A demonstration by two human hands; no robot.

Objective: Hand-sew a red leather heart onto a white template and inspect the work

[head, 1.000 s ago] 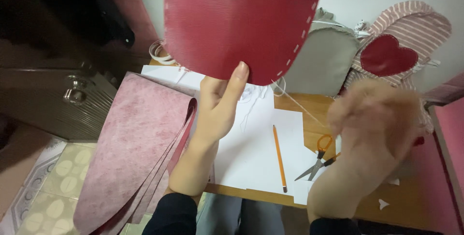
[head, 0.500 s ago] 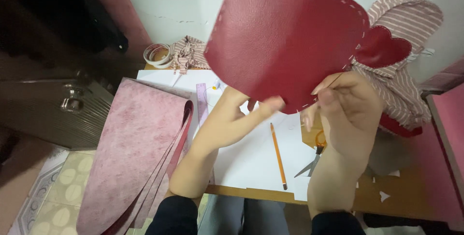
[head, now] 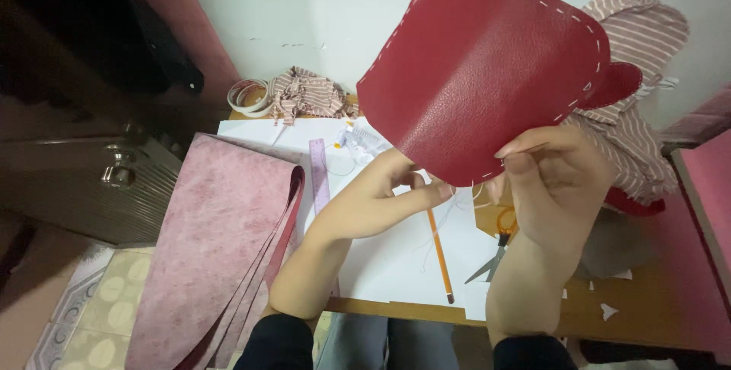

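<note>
Both hands gripping red leather [head: 487,73] at lower edge: left hand [head: 373,202] pinching from below, right hand [head: 556,180] clamping beside it. Keeping stitched rim taut, thread untangled.

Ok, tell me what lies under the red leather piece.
Below the red leather piece, held by both hands, lie white paper, a pencil and orange-handled scissors; the scissors' handles are partly covered.

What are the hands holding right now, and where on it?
Both hands hold the red leather piece by its lower edge: left hand at the bottom left, right hand pinching the bottom right, near the stitching.
</note>
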